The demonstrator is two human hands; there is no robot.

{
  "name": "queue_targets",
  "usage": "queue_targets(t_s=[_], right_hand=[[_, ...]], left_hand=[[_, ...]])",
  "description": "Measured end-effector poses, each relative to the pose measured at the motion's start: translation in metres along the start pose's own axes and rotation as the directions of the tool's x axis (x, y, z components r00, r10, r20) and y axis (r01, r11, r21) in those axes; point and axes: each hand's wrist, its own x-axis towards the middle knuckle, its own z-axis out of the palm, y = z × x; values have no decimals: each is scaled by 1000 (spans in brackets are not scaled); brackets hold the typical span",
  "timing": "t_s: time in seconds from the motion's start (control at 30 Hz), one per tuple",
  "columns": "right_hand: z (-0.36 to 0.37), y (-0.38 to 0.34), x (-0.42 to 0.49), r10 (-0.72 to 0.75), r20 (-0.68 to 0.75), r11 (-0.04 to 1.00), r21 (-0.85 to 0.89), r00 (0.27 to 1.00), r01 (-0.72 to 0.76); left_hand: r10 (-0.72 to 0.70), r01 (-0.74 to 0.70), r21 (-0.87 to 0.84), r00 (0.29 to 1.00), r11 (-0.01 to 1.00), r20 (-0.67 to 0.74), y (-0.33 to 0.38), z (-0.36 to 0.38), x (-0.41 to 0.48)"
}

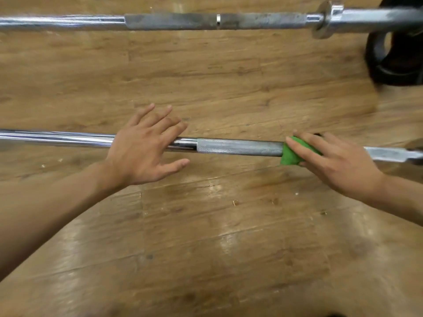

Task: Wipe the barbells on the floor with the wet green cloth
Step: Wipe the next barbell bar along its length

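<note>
Right hand [338,165], fingers straight, presses the green cloth [291,154] onto the nearer barbell [240,147] at the right end of its knurled grip. Left hand [146,147] rests flat on the chrome shaft, fingers spread. Wiping seems underway; next, the cloth should slide along the bar. The farther barbell [171,21] looks grimy and probably awaits its turn.

Two barbells are on the floor [206,225]: one [240,147] under the fingers [304,143], one [171,21] well beyond them. One green cloth [291,154] beneath the right fingers. Two hands [142,149]. Perhaps two black plates [393,60], blurred, far past the right fingers.
</note>
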Motion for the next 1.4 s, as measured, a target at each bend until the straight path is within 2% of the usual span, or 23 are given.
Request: queue_targets(t_s=[0.07,0.17,0.33,0.47,0.63,0.7,0.8,0.87,0.97,1.03,1.13,1.27,1.4], right_hand=[[5,-14,22,67,-53,997,-32,996,-69],[14,-59,82,48,-130,996,-62,990,-56],[12,-111,167,40,-121,999,-23,992,-43],[10,-69,130,-53,-139,997,44,989,60],[19,8,38,63,-134,997,-28,989,-67],[20,3,38,132,-171,989,-45,976,-142],[18,-42,92,213,-167,975,-32,963,-221],[10,-80,145,220,-147,974,-16,964,-225],[4,-107,188,136,-7,991,14,991,-136],[4,-94,174,83,-43,993,91,996,-79],[15,-42,111,31,-97,996,91,995,-22],[13,-3,43,120,-121,993,30,985,-118],[11,-44,84,206,-174,978,-10,963,-211]], left_hand=[[2,-2,-2,1000,1000,-19,-6,1,7],[-15,15,-6,1000,1000,-16,-13,2,15],[-10,10,17,1000,1000,3,-22,4,29],[-35,35,2,999,999,-19,-27,7,35],[-59,59,1,996,998,-60,-27,10,41],[-58,59,9,996,998,-70,-26,11,42],[-52,54,20,996,998,-68,-28,9,44],[-49,49,14,998,999,-51,-30,8,44],[-33,33,-1,999,999,-41,-31,7,44],[-37,37,-3,999,999,-38,-32,7,42],[-52,52,5,998,999,-36,-31,7,38],[-59,59,-4,997,998,-53,-24,5,37],[-93,94,31,995,995,-38,-16,0,38]])
